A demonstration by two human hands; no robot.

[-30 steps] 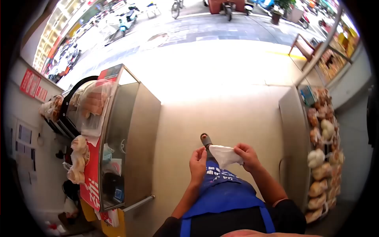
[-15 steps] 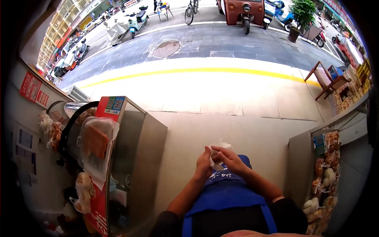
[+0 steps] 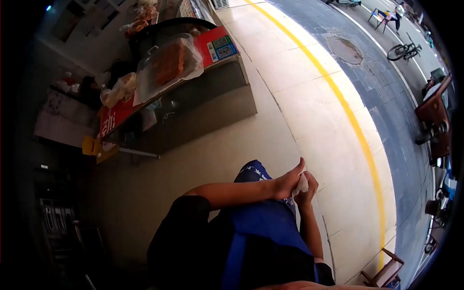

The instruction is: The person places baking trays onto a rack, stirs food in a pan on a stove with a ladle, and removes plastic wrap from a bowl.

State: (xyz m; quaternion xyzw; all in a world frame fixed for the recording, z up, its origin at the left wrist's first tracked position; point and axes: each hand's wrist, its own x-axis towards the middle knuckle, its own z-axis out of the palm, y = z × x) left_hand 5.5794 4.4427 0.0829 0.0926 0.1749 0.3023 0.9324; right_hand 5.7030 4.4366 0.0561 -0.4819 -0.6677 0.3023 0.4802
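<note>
My left hand [image 3: 286,184] and my right hand [image 3: 309,187] are pressed together in front of my blue apron [image 3: 263,222]. A crumpled white tissue [image 3: 302,185] shows between them. The right hand's fingers are curled round it. On the left hand the thumb points up and the palm rests against the tissue, with most of its fingers hidden.
To the left stands a glass-sided counter [image 3: 203,111]. On it are a clear plastic box [image 3: 147,67] with reddish-brown food and some bagged goods [image 3: 118,89]. A wooden chair [image 3: 386,270] is at lower right. A bicycle [image 3: 403,51] stands by the street.
My view has swung left and tilted, so the counter now lies across the upper left. Both hands stay together on the tissue, and the left thumb now sticks up.
</note>
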